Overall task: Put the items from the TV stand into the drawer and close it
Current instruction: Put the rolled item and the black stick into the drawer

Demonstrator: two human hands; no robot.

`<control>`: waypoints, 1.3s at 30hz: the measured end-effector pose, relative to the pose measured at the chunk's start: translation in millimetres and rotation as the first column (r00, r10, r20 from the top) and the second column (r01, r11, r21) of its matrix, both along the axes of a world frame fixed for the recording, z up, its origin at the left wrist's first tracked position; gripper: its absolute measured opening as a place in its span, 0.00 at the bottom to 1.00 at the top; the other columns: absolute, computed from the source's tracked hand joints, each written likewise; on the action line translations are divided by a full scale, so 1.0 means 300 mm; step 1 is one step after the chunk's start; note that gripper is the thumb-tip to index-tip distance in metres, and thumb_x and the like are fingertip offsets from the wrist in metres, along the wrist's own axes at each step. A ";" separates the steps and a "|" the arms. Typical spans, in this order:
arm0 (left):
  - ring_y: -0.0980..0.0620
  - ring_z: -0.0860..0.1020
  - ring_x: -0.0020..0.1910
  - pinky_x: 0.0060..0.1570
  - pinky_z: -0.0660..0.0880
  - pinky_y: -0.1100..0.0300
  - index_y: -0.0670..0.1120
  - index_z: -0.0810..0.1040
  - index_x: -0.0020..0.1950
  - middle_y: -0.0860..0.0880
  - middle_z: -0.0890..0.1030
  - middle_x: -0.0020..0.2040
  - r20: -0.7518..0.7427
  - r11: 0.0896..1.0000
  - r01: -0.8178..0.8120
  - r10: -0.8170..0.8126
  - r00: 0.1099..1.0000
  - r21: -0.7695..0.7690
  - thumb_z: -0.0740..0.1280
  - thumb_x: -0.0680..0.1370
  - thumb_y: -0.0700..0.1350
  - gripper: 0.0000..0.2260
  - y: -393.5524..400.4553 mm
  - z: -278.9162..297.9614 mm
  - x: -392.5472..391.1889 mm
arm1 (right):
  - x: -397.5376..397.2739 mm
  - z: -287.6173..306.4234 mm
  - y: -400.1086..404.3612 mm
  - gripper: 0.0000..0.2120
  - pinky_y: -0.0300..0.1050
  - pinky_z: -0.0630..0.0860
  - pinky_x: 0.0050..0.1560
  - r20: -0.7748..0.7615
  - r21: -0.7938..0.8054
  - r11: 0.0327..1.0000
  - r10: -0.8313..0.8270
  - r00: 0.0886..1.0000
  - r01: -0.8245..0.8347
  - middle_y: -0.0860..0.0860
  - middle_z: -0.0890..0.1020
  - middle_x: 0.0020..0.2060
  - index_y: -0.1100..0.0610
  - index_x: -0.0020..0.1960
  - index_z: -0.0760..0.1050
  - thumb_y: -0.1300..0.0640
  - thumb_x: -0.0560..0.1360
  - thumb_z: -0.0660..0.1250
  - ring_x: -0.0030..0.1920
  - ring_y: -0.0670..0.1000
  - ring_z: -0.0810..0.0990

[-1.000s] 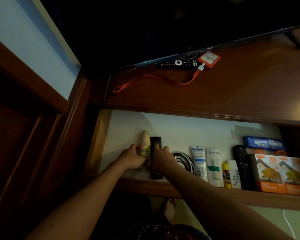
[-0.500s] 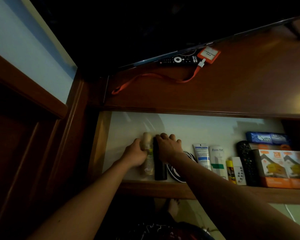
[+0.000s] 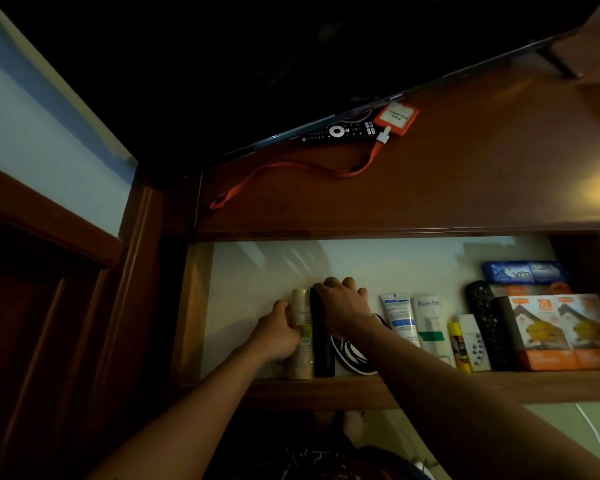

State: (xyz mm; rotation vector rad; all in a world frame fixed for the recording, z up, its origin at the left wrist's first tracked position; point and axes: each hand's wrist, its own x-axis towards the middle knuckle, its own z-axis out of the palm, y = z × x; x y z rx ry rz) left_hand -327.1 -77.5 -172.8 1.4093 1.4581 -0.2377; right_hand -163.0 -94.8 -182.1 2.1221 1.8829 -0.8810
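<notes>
The drawer (image 3: 326, 389) stands pulled out below the TV stand top (image 3: 465, 174). My left hand (image 3: 279, 332) grips a stack of beige paper cups (image 3: 300, 337) lying flat in the drawer's left part. Right beside the cups lies a black remote (image 3: 323, 348), and my right hand (image 3: 342, 303) rests over its far end. On the stand, under the TV's edge, lie another black remote (image 3: 336, 131) and an orange tag (image 3: 397, 117) with an orange lanyard (image 3: 291, 168).
To the right in the drawer lie a coiled cable (image 3: 354, 356), two white tubes (image 3: 400, 317), a glue stick (image 3: 458, 344), a small white remote (image 3: 473, 341), a dark remote (image 3: 489, 323), orange boxes (image 3: 561, 334) and a blue pack (image 3: 523, 271). The TV (image 3: 291, 46) overhangs the stand.
The cups went from upright to lying flat along the drawer floor. Both hands slid toward the drawer's back, and the black remote sits tight against the cups.
</notes>
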 end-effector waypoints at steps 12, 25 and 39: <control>0.43 0.79 0.53 0.47 0.82 0.47 0.55 0.64 0.70 0.46 0.78 0.60 -0.002 1.000 -0.010 0.010 1.000 -0.015 0.67 0.76 0.49 0.23 0.009 0.018 -0.003 | 0.020 -0.001 0.010 0.29 0.60 0.65 0.62 0.017 0.011 0.997 0.072 0.997 -0.072 0.51 0.71 0.71 0.47 0.76 0.64 0.55 0.77 0.67 0.67 0.60 0.65; 0.42 0.75 0.59 0.55 0.76 0.49 0.49 0.64 0.71 0.43 0.71 0.65 -0.127 0.972 0.182 -0.164 0.978 0.147 0.64 0.77 0.53 0.25 0.084 0.073 0.022 | 0.010 0.047 0.003 0.27 0.63 0.63 0.67 0.004 0.006 0.999 -0.042 0.999 0.042 0.53 0.67 0.73 0.50 0.77 0.63 0.51 0.79 0.62 0.70 0.60 0.63; 0.46 0.74 0.61 0.51 0.72 0.55 0.47 0.68 0.72 0.45 0.73 0.66 0.050 0.724 0.302 -0.420 0.906 0.620 0.64 0.80 0.46 0.20 0.260 0.358 0.333 | 0.186 0.299 0.060 0.18 0.55 0.74 0.58 -0.096 0.452 0.818 -0.351 0.931 0.355 0.48 0.78 0.60 0.48 0.64 0.75 0.56 0.75 0.63 0.61 0.56 0.74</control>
